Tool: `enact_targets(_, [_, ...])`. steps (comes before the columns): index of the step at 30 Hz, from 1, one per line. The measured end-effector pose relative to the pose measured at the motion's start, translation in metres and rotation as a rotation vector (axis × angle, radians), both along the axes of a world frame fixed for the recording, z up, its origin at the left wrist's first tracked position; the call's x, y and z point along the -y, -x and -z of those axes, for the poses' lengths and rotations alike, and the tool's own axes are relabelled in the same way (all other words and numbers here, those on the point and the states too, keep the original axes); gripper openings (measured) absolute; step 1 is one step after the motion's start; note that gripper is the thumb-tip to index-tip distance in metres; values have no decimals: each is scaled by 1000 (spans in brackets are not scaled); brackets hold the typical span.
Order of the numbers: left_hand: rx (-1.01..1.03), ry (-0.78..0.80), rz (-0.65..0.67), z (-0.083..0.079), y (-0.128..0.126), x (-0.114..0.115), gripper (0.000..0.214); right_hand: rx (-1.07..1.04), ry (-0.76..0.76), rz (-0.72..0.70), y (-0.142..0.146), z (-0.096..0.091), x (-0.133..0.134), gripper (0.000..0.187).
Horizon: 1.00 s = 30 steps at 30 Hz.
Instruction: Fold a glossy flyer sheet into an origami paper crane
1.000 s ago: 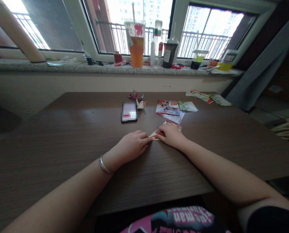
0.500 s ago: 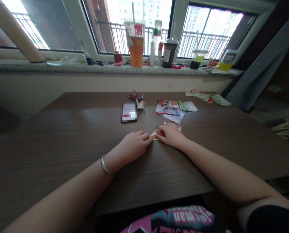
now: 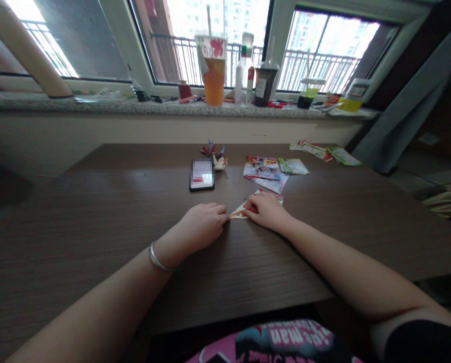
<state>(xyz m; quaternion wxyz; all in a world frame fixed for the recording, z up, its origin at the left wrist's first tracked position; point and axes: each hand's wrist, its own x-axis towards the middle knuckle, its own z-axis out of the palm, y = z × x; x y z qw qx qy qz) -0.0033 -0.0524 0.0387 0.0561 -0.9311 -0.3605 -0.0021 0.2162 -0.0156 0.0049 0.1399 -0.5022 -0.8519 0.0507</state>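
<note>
Glossy printed paper [image 3: 241, 212], folded to a point, lies flat on the dark wood-grain bench [image 3: 97, 212], near its middle and just in front of the person. The right hand [image 3: 268, 212] rests on top of it, its fingers [image 3: 252, 207] held together and laid flat, covering most of the sheet. The left hand [image 3: 202, 225] is loosely curled, its fingertips bunched at the paper's pointed left corner; whether they pinch that corner or only press it cannot be told. A silver bangle [image 3: 156, 260] sits on the left wrist.

Beyond the hands a phone [image 3: 202, 175] lies face up, its screen blurred. Just behind it are two small folded figures, one red and dark [image 3: 211, 149], one pale [image 3: 220, 162]. To the right lies a loose stack of leaflets [image 3: 264, 169] with a red-and-yellow strip whose lettering is too small to read.

On the stone windowsill [image 3: 59, 103] stand a tall cup of orange drink [image 3: 212, 70] with a red flower and red lettering too partial to read, a white bottle [image 3: 243, 68] with a red label, and a dark cup [image 3: 265, 83] bearing a white sticker. On the shirt [image 3: 286, 343] at the bottom edge the letters "man" can be made out.
</note>
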Motion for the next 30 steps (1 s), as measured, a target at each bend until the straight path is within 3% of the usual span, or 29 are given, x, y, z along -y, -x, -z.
enact_targets(10, [62, 32, 2, 2, 17, -8, 24, -15, -24, -29, -3, 4, 1, 19])
enact_targets(18, [308, 59, 127, 22, 17, -19, 33, -47, -78, -202, -4, 4, 1, 18])
enact_targets(30, [248, -5, 193, 23, 9, -12, 26, -62, -351, -366, -7, 2, 3, 26])
